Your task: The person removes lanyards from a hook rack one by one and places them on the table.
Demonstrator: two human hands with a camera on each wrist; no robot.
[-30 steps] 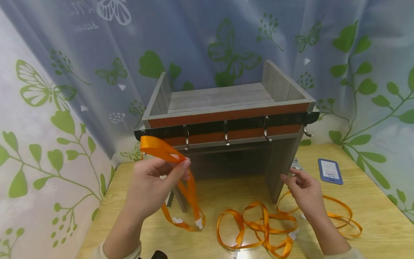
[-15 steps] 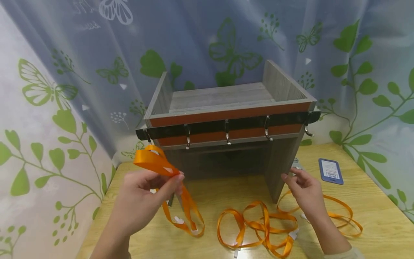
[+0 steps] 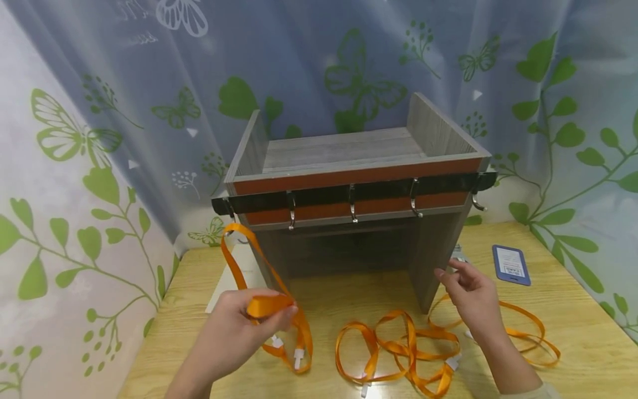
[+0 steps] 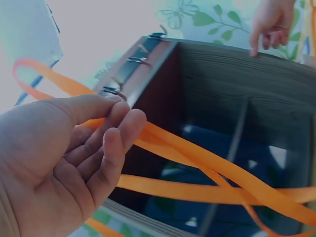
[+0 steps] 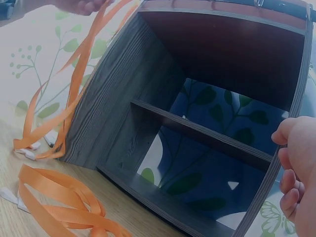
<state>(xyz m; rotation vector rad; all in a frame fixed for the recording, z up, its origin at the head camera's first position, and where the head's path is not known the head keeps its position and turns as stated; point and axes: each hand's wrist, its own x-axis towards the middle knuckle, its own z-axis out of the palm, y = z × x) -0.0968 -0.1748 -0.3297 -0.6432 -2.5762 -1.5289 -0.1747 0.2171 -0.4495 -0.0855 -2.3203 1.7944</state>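
Observation:
My left hand (image 3: 236,332) pinches a folded part of an orange lanyard (image 3: 301,327) between thumb and fingers. One loop of this lanyard rises to just beneath the leftmost hook (image 3: 229,209); whether it touches the hook is unclear. Its lower part with white clips hangs down to the tabletop. The grey wooden shelf unit (image 3: 438,244) carries a black rail (image 3: 324,195) with several metal hooks along its front. At the unit's right side panel, my right hand (image 3: 473,296) holds the front edge, thumb on it and fingers curled on the outer side (image 5: 291,182).
Several more orange lanyards (image 3: 411,354) lie tangled on the wooden table (image 3: 329,382), partly behind my right forearm. A blue card holder (image 3: 511,265) lies at the right. Behind the left hand is a flat pale object (image 3: 239,271). A patterned curtain (image 3: 309,66) hangs behind.
My left hand first drew back down and left, then came slightly right and lower. The lanyard's loop has opened out above the hand. The right hand stays on the panel.

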